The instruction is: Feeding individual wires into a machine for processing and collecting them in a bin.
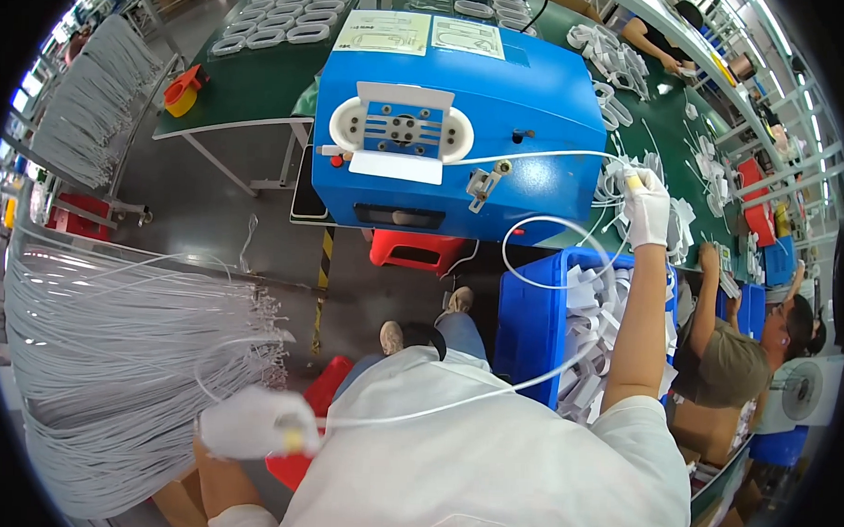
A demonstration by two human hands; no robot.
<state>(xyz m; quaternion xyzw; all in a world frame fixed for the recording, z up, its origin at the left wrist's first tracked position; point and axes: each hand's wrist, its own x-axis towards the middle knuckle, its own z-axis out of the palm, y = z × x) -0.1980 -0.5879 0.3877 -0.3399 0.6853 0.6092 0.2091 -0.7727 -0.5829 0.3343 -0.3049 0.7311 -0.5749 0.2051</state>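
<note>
My left hand, in a white glove, grips one end of a long white cable low on the left, next to a big hanging bundle of white cables. My right hand, also gloved, is raised to the right of the blue machine and pinches the cable's other end, with a yellow fingertip cover showing. The cable runs across my white-shirted chest, loops in front of the blue bin, and another stretch leads to the machine's front fitting.
The blue bin holds white paper strips. A red stool stands under the machine. Coiled white cables lie on the green table behind and to the right. Another person sits at the right beside a fan.
</note>
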